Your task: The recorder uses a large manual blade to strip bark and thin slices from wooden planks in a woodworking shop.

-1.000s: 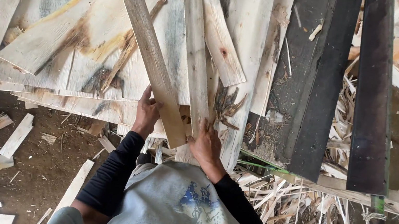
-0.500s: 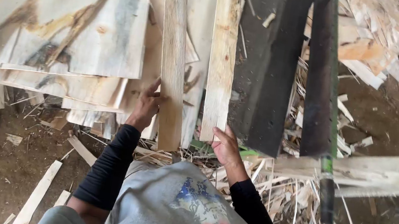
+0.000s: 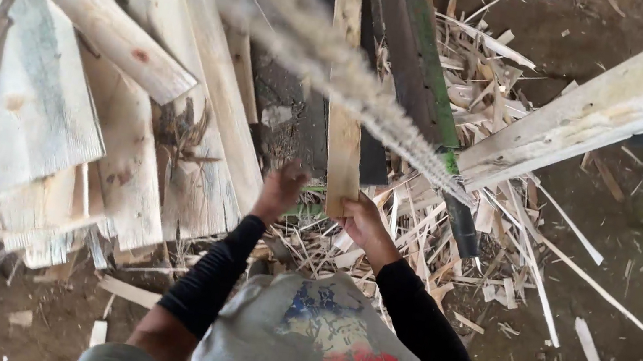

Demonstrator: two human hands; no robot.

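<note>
Dirt floor (image 3: 608,249) strewn w/ pale wood splinters and offcuts (image 3: 448,242). Stack of wide, weathered grey-and-tan planks (image 3: 52,106) at left, overlapping, ends pointing toward the person. Long pale timber beam (image 3: 603,112) running diagonally at upper right. Dark metal rail w/ green edge (image 3: 416,59) slanting down centre, lower end near the splinters. Blurred pale strip (image 3: 330,63) crossing diagonally in front of the camera, too smeared to identify, poss. a thin board.

Narrow light-brown wooden slat (image 3: 344,116) lying lengthwise beside the rail, near end at the right hand (image 3: 363,222). Fingers of that hand curled onto the slat's near end, clamped on it. Left hand (image 3: 279,191) just beside it, at the edge of the plank stack; fingers bunched together, but can't tell if gripping anything, hand is motion-blurred. Both forearms in black sleeves, grey shirt w/ red-and-blue print at bottom centre.
</note>
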